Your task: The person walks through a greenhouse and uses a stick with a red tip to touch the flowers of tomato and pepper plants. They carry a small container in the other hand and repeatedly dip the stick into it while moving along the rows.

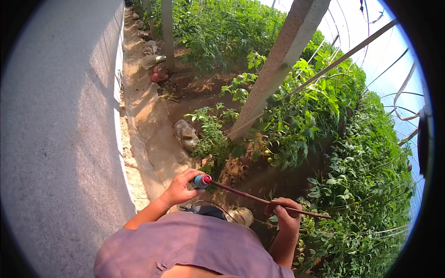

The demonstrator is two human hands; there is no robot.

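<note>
My left hand (pixel 182 186) grips a small blue container (pixel 200 181) with a red opening, tilted so that its mouth faces right. In my right hand (pixel 285 212) is a thin brown stick (pixel 243 194), held near its outer end between thumb and fingers. The stick's far tip, coated red, is at the container's mouth; whether it reaches inside cannot be told. Both hands are in front of my chest, above the soil and the path's edge. Just beyond them grow tomato plants (pixel 292 139) with some green tomatoes (pixel 267 153).
A pale fabric-like wall (pixel 62 139) runs along the left, beside a cracked earthen path (pixel 149 128). A leaning concrete post (pixel 264 87) rises among the plants. A plastic bag (pixel 186 135) lies by the path; a red bag (pixel 160 73) lies farther off. Dense foliage (pixel 368 180) fills the right.
</note>
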